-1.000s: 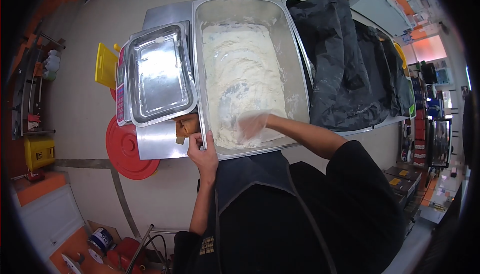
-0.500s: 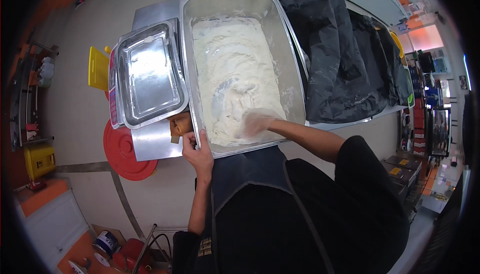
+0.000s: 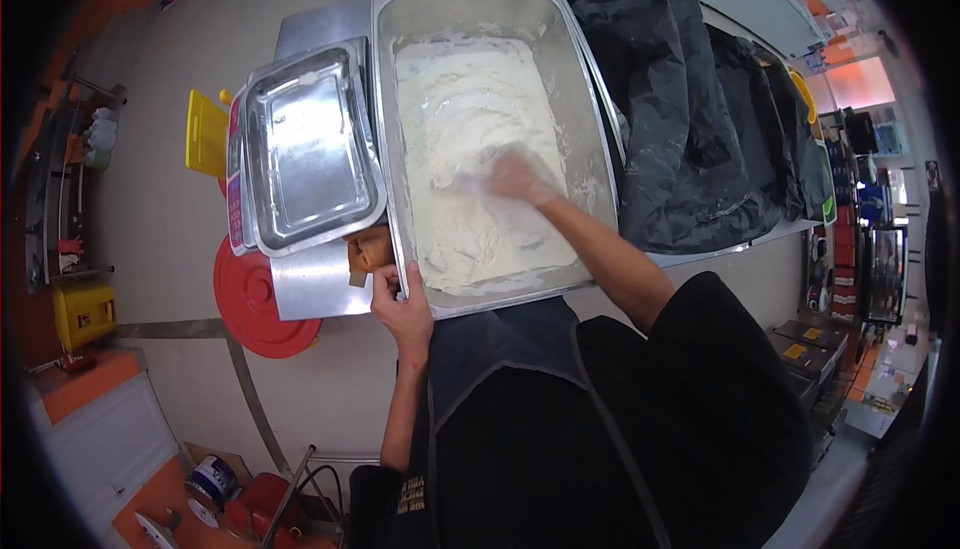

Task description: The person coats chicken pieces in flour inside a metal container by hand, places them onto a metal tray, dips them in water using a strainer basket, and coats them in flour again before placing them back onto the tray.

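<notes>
A deep metal tub [image 3: 585, 79] stands in front of me with a bed of pale flour [image 3: 470, 89] over its bottom. My left hand [image 3: 403, 307] grips the tub's near left corner, thumb over the rim and fingers on the outside. Inside the tub, my right hand [image 3: 515, 177] is over the middle of the flour. Motion smears its fingers, so their shape and anything in them cannot be made out. Under and around it the flour is heaped and furrowed.
Left of the tub sits a shallow steel tray [image 3: 310, 149], with a brown object [image 3: 372, 249] below its corner. Black plastic sheeting [image 3: 680, 119] covers the right side. A red round lid [image 3: 255, 294] and a yellow panel [image 3: 205, 137] are at the left.
My right hand has moved away from me, from the tub's near end to the middle of the flour. The flour near me lies differently. My left hand keeps its hold on the corner.
</notes>
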Demonstrator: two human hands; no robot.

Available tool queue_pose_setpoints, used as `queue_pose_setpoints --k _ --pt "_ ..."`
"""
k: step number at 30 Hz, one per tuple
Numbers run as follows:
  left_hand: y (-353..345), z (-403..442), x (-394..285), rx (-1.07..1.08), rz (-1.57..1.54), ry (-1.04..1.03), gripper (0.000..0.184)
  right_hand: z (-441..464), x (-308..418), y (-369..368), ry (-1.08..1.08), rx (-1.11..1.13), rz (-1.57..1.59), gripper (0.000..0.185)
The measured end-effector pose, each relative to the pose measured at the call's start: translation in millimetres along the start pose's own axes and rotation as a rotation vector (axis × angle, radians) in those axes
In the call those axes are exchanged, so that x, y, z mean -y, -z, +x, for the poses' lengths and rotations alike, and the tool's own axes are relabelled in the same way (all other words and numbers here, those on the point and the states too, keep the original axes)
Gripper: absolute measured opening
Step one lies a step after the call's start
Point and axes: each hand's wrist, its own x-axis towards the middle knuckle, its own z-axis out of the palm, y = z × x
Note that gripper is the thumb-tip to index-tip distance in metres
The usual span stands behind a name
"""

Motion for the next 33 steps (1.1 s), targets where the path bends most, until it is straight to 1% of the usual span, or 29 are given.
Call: queue_pose_setpoints --k 1,2,3,5,8,10,11,12,14,16,18,20,23,24,25,27,30,33 --pt "0 0 -1 0.003 0.014 0.0 0.02 2 7 -20 0.052 -0.041 0.003 0.078" --pt "1 0 -1 0.006 0.032 0.005 0.02 -18 40 -2 0.151 -0.017 -0.043 0.074" --pt "2 0 -1 0.0 0.031 0.009 0.02 -6 30 -43 0.246 0.173 -0.11 0.08" --pt "0 0 -2 -0.007 0.02 0.014 0.02 -22 50 -69 0.471 0.234 -0.195 0.072" --pt "0 0 -2 -0.001 0.019 0.023 0.02 -32 52 -70 0.494 0.572 -0.077 0.058" --pt "-1 0 2 -0.003 -0.022 0.018 0.021 -37 31 -77 0.435 0.636 0.115 0.057" --pt "1 -1 10 -0.008 -0.023 0.009 0.021 -40 35 -76 0.428 0.677 0.216 0.057" --pt "-1 1 13 -0.008 -0.039 -0.004 0.021 -39 34 -69 0.41 0.671 0.23 0.058" --pt "2 2 3 0.014 0.001 0.007 0.021 -58 40 -20 0.329 0.666 0.254 0.061" --pt "1 1 -1 0.006 0.008 0.033 0.021 -31 -14 -42 0.244 0.59 0.365 0.06" --pt "2 0 -3 0.012 0.002 0.033 0.021 -11 -26 -36 0.097 0.383 0.277 0.062" --pt "3 1 -1 0.013 0.008 0.024 0.02 -7 2 -7 -0.124 0.037 0.003 0.064" --pt "1 0 -2 0.019 -0.011 0.03 0.02 -3 24 -15 -0.028 0.116 0.0 0.065" --pt "0 2 -2 0.017 0.001 0.015 0.02 -1 31 -39 0.124 0.02 -0.032 0.064" --pt "0 2 -2 0.015 0.015 0.004 0.02 -6 43 -39 0.302 0.148 0.028 0.06" --pt "1 0 -2 0.008 0.034 -0.002 0.021 -2 47 -102 0.602 0.011 -0.14 0.054" --pt "0 0 4 -0.013 0.043 -0.044 0.021 -8 55 -110 0.651 0.416 -0.395 0.051" --pt "0 0 0 -0.005 0.087 -0.038 0.021 -20 52 -64 0.535 0.694 -0.05 0.049"
